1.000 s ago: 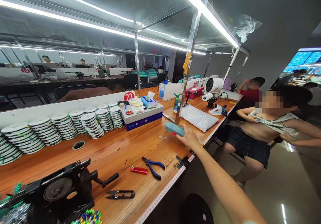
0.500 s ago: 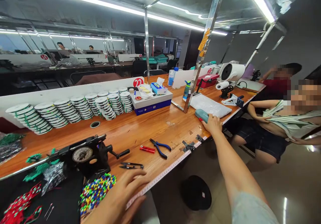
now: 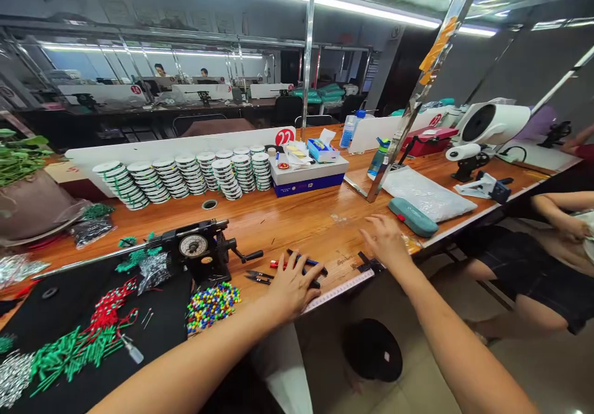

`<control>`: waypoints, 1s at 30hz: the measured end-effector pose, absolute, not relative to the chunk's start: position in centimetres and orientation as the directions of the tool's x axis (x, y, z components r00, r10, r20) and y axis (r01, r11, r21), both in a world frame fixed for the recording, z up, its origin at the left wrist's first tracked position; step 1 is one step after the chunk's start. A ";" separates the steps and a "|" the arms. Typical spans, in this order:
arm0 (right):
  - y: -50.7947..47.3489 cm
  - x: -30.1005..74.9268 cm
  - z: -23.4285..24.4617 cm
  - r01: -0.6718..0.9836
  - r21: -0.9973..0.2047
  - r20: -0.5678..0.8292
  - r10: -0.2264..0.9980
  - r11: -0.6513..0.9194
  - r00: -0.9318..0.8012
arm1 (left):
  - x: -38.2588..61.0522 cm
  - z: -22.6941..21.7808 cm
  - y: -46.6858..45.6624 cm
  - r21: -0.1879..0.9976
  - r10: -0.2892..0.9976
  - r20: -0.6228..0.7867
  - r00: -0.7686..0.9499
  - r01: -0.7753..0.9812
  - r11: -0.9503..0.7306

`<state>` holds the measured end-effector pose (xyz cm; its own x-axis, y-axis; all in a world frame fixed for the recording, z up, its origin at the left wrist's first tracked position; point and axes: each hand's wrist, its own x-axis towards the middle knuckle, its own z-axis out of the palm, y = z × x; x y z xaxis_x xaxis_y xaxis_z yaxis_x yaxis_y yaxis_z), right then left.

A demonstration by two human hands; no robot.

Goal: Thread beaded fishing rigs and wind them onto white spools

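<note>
Shows left hand at centre bottom, open flat over blue pliers on the worktop. Shows right hand, fingers spread, empty, near teal case.

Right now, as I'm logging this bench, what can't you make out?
Head view:
- Pliers: partly hidden under the left hand.
- Dial on the black machine: numbers too small.
- Seated person: cut off by the right edge.
- Right hand: contact with the table unclear.

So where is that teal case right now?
In the head view, the teal case lies on the wooden bench at the right, beside a clear plastic bag, just beyond the right hand.
</note>
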<state>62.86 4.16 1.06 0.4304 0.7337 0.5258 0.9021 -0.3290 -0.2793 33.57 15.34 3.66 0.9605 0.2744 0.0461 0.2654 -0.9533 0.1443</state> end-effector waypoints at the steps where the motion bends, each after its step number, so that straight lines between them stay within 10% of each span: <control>1: 5.4 61.1 1.0 0.932 -0.281 0.519 0.781 -0.229 0.349 | 32.7 3.8 15.2 0.142 0.280 0.056 0.958 0.270 -0.952; 8: 20.1 50.5 1.9 0.907 -0.292 0.414 0.895 0.304 -0.167 | 28.7 4.1 14.3 0.176 0.291 0.128 0.948 0.267 -0.948; 19: 17.4 49.7 0.9 0.863 -0.281 0.283 0.896 0.419 -0.343 | 26.4 3.4 15.7 0.120 0.392 0.197 0.898 0.375 -0.919; 30: 17.8 67.0 1.0 0.913 -0.350 0.310 0.894 -0.210 0.324 | 25.9 3.4 15.9 -0.137 0.310 0.377 0.873 0.383 -0.914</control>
